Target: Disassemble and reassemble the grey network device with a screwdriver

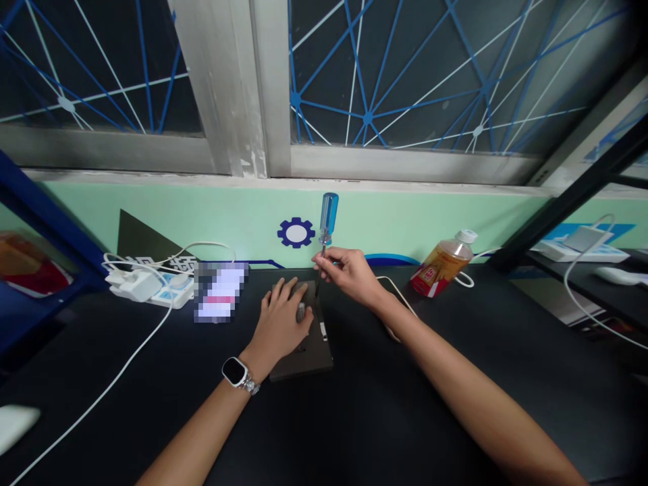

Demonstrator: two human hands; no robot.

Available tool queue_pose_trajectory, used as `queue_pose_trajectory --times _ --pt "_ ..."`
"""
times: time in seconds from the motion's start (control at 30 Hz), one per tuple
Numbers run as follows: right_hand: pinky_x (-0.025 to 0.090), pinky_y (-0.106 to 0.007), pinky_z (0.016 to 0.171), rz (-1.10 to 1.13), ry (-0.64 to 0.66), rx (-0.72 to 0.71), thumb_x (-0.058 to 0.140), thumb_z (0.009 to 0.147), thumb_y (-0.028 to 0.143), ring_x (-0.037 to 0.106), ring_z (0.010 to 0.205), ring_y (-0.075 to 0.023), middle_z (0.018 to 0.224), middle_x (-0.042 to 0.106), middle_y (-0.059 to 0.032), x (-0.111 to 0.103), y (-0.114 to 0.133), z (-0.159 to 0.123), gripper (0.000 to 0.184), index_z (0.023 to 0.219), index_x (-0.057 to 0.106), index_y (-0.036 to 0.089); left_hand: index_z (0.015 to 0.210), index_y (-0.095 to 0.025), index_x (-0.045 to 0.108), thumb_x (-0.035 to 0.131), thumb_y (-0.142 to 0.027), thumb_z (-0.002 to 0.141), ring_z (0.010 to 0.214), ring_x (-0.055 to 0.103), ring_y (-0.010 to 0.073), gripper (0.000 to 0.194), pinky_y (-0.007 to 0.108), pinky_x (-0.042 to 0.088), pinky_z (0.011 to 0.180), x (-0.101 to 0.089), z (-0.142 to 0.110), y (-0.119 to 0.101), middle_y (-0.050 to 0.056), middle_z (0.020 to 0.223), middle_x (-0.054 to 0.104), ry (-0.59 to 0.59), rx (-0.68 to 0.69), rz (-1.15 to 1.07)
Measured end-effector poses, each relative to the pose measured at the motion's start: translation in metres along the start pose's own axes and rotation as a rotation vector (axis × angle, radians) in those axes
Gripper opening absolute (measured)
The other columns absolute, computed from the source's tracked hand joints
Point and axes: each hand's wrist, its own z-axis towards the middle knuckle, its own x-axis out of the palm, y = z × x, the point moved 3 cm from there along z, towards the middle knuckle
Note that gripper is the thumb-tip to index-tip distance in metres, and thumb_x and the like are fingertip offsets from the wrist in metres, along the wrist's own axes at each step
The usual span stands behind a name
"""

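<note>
My left hand [284, 314], with a watch [235, 372] on its wrist, lies with fingers spread on a flat, dark rectangular device [304, 363], whose exact kind I cannot tell. My right hand [349, 270] pinches the shaft of a screwdriver [329, 214] with a clear blue handle. The screwdriver stands nearly upright, handle up, its tip down at the far right part of the device. Whether the tip touches a screw is too small to see. A small white label [323, 329] shows on the device's right edge. My left hand covers much of the device's top.
A phone [220, 297] with a lit, blurred screen lies at the left, beside a white power strip [172, 291] with plugs and cables. A drink bottle [441, 263] stands at the right back. Behind are a green wall [243, 233] and windows. A white object [16, 426] sits far left.
</note>
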Motion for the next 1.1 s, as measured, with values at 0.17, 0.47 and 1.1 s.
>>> queue_pose_trajectory --times 0.17,0.47,1.1 --pt "0.046 -0.023 0.055 0.005 0.039 0.002 0.048 0.098 0.044 0.061 0.065 -0.0129 0.088 0.073 -0.0051 0.004 0.002 0.0 0.034 0.103 0.069 0.017 0.141 -0.025 0.049 0.043 -0.036 0.096 0.146 0.03 0.0341 0.046 0.059 0.034 0.112 0.0 0.0 0.001 0.009 0.154 0.043 -0.007 0.008 -0.009" --pt "0.052 -0.024 0.05 0.348 -0.093 0.2 0.081 0.072 0.048 0.067 0.057 -0.0151 0.066 0.067 -0.0022 0.01 -0.017 0.002 0.039 0.08 0.058 0.017 0.142 -0.024 0.049 0.043 -0.037 0.097 0.146 0.029 0.0337 0.047 0.057 0.033 0.113 0.0 0.0 0.001 0.01 0.156 0.041 0.003 0.011 0.006" --pt "0.051 -0.025 0.058 0.19 0.101 0.064 0.06 0.093 0.041 0.067 0.059 -0.0117 0.098 0.074 -0.0065 0.007 -0.009 -0.001 0.028 0.109 0.065 0.019 0.142 -0.024 0.048 0.045 -0.035 0.096 0.147 0.028 0.0337 0.047 0.059 0.031 0.114 -0.001 -0.001 0.001 0.009 0.156 0.04 0.016 0.003 -0.016"
